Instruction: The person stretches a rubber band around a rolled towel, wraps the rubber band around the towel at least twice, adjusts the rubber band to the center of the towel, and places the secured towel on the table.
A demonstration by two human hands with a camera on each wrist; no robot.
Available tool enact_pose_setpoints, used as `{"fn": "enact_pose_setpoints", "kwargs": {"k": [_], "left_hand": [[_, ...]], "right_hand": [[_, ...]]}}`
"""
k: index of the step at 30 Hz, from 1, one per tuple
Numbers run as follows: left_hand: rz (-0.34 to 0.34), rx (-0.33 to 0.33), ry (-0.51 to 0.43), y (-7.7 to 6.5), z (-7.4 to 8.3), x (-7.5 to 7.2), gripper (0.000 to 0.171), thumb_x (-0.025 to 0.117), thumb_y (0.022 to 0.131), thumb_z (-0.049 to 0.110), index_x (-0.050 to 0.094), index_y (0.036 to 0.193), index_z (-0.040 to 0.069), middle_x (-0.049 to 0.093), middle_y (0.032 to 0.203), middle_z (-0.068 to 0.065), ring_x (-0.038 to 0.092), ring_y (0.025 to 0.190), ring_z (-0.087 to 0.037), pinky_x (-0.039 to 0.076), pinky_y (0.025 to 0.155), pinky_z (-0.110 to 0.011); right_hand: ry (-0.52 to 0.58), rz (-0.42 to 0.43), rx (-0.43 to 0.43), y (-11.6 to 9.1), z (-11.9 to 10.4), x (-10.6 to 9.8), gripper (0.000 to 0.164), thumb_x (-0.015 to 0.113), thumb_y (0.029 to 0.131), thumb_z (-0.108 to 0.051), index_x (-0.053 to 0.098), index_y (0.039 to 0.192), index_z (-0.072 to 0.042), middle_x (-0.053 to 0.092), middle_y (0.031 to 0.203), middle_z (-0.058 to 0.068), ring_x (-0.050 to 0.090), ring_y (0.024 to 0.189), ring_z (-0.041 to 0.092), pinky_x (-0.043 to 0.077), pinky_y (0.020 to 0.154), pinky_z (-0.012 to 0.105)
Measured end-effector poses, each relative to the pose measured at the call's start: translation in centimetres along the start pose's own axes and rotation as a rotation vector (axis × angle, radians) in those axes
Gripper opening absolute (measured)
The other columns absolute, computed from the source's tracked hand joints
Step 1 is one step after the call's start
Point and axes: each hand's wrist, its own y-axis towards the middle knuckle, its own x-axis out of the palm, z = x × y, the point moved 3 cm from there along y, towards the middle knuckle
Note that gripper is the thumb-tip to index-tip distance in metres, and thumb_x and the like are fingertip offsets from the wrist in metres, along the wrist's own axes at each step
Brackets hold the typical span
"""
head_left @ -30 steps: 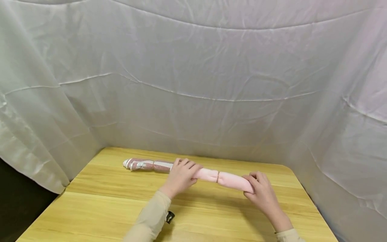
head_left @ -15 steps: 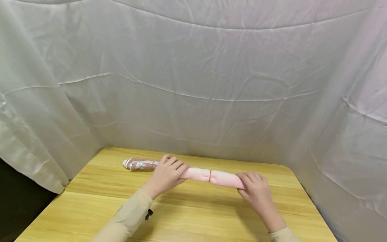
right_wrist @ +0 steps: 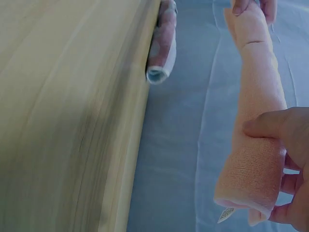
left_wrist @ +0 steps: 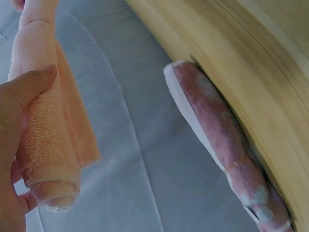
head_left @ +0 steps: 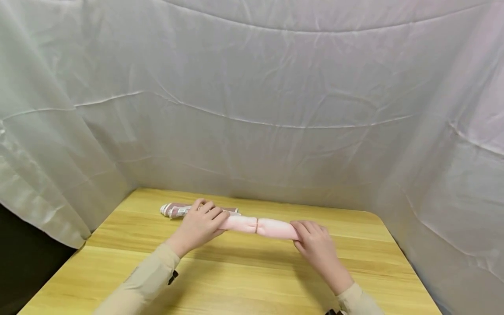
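A pink rolled-up towel (head_left: 275, 229), tied round the middle with a thin band (head_left: 257, 225), is held above the table by both hands. The left hand (head_left: 201, 225) grips its left end, thumb lying along the roll (left_wrist: 43, 121) in the left wrist view. At the other end, the right hand (head_left: 316, 245) has its thumb on top and fingers beneath; a small white tag (right_wrist: 226, 214) sticks out there. Behind the left hand, a mauve-and-white rolled towel (head_left: 171, 210) rests on the table, partly hidden by that hand in the head view.
The table (head_left: 236, 280) has a light wood top with a rounded back right corner. Pale grey cloth (head_left: 252, 96) hangs behind it and along both sides. A dark area (head_left: 27, 262) shows beyond the left edge.
Both hands have carried the pink towel leftward. The left hand now overlaps more of the mauve-and-white towel, which stays where it was, and that towel's right end has come into view.
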Motion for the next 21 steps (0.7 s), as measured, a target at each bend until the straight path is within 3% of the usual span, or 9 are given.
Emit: {"fn": "enact_pose_setpoints", "kwargs": {"k": [10,14,18,21], "left_hand": [[-0.024,0.004,0.021,-3.3,-2.3,-1.3,0.040,0.079,0.071,0.041,0.065,0.099,0.016,0.070,0.087,0.001,0.063,0.084,-0.022,0.049,0.078,-0.044],[-0.056,-0.006,0.023,-4.6,-3.2,-1.8,0.031,0.061,0.086,0.043,0.065,0.101,0.016,0.069,0.088,0.000,0.062,0.085,-0.023,0.047,0.080,-0.045],[-0.076,-0.026,0.004,-6.0,-3.9,-1.9,0.045,0.034,0.102,0.048,0.066,0.105,0.016,0.069,0.091,0.001,0.061,0.086,-0.024,0.045,0.081,-0.046],[-0.065,-0.040,-0.021,-6.9,-4.6,-1.8,0.043,0.039,0.100,0.048,0.066,0.105,0.015,0.070,0.094,0.000,0.061,0.087,-0.026,0.045,0.080,-0.046]], "right_hand": [[0.046,-0.057,-0.056,1.6,-2.9,1.7,0.048,0.084,0.069,-0.016,0.066,0.113,-0.016,0.071,0.104,0.001,0.068,0.092,0.024,0.055,0.074,0.042],[0.068,-0.073,-0.071,2.3,-4.2,2.5,0.046,0.084,0.070,-0.017,0.066,0.113,-0.016,0.071,0.104,0.001,0.068,0.093,0.023,0.055,0.075,0.041],[0.091,-0.111,-0.070,2.9,-5.3,3.1,0.045,0.083,0.072,-0.019,0.066,0.114,-0.016,0.071,0.106,0.000,0.067,0.095,0.022,0.054,0.078,0.041],[0.100,-0.141,-0.064,3.4,-6.1,3.6,0.044,0.082,0.075,-0.020,0.065,0.115,-0.017,0.071,0.108,0.000,0.067,0.097,0.022,0.054,0.080,0.041]]}}
